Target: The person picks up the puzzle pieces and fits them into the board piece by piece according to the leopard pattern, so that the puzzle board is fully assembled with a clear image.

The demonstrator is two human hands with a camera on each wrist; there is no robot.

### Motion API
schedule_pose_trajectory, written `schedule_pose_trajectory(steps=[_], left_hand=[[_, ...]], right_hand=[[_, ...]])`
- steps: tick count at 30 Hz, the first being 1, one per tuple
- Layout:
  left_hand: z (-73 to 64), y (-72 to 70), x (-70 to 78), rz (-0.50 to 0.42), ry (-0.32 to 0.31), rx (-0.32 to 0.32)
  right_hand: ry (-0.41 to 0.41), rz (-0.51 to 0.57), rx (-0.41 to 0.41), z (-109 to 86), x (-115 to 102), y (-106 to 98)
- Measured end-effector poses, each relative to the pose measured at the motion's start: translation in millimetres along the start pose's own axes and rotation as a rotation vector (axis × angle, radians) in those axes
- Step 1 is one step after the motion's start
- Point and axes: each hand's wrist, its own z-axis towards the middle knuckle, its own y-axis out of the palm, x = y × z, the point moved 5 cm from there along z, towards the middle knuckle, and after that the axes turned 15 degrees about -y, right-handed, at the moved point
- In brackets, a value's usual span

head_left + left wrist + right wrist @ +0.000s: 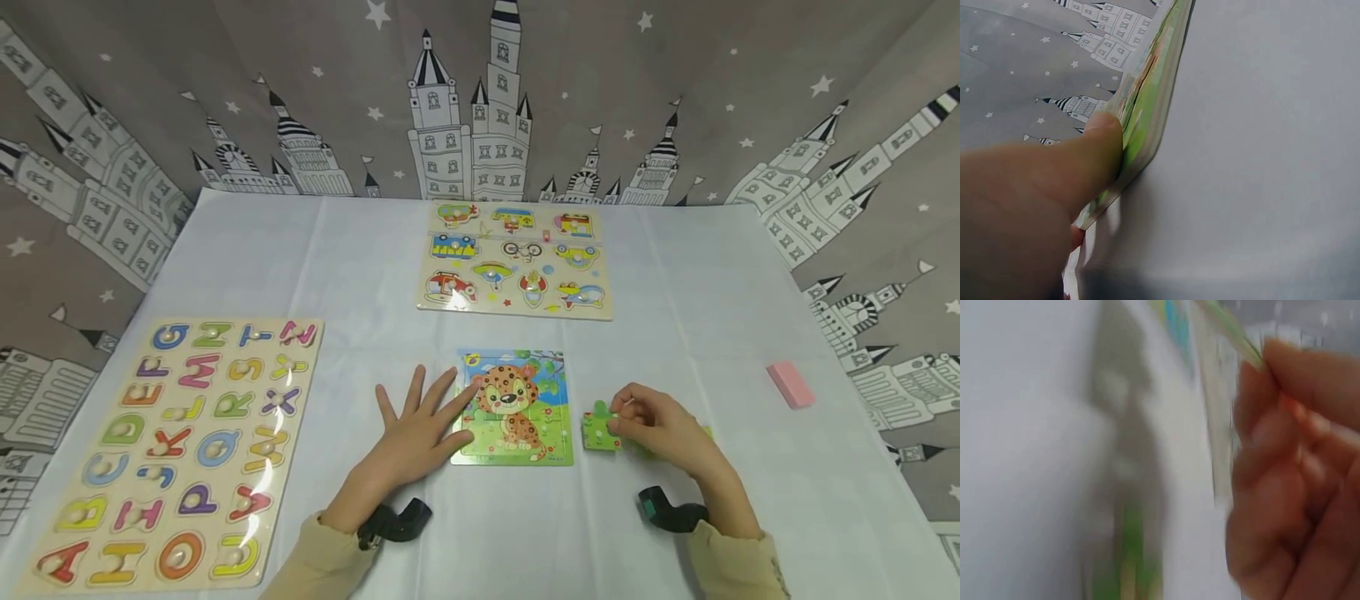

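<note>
Pinching a green puzzle piece [598, 431] by its edge between thumb and fingers, the right hand [663, 427] sits just to the right of the leopard puzzle [525, 460], with the piece near the board but apart from it. The left hand [411, 437] is spread wide, grasping nothing, and its fingers lie over the left side of the leopard puzzle; the left wrist view shows the thumb against the board's edge. The leopard puzzle lies flat around the middle of the bench [510, 533], between the two hands.

As to progress, the leopard picture reads whole from above, but I cannot tell which parts are seated pieces and which may be a printed base. At least the pinched piece is out of the board, and a second green piece [708, 432] shows just past the right hand, mostly hidden, so the leopard puzzle seems unfinished; how many pieces are left is unclear.

The letter board [206, 414] on the left and the vehicle board [517, 307] beyond look filled, their knobbed shapes seated. A pink block [790, 384] lies well apart, toward the right edge.
</note>
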Motion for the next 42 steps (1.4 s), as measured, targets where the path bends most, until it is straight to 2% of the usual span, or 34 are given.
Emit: schedule_pose_trajectory(steps=[4,7,11,15,22,27,31,42], left_hand=[[0.3,0.8,-0.3,-0.008,0.005,-0.013],[0.5,0.9,-0.6,-0.009,0.006,-0.014],[0.4,0.3,-1.1,-0.006,0.004,-0.011],[0.5,0.2,-0.9,-0.015,0.002,-0.017],[0.5,-0.6,-0.4,-0.015,0.006,-0.012],[0.5,-0.6,-0.9,-0.007,0.002,-0.008],[1.1,-0.9,-0.1,-0.009,0.001,-0.006],[0.0,-2.5,0.2,-0.002,-0.002,0.001]], right_hand=[[-0.005,0.109,-0.004,24.2,-13.4,25.7],[-0.04,0.158,-0.053,41.8,-23.5,51.3],[-0.068,0.145,-0.114,61.0,-34.4,81.5],[-0.069,0.059,-0.122,72.2,-39.2,98.7],[-0.064,-0.142,-0.085,77.4,-42.4,110.7],[-0.078,-0.218,-0.081,79.2,-43.8,114.3],[-0.106,-0.252,-0.079,79.1,-45.2,114.4],[-0.093,-0.303,-0.076,79.1,-46.0,114.8]])
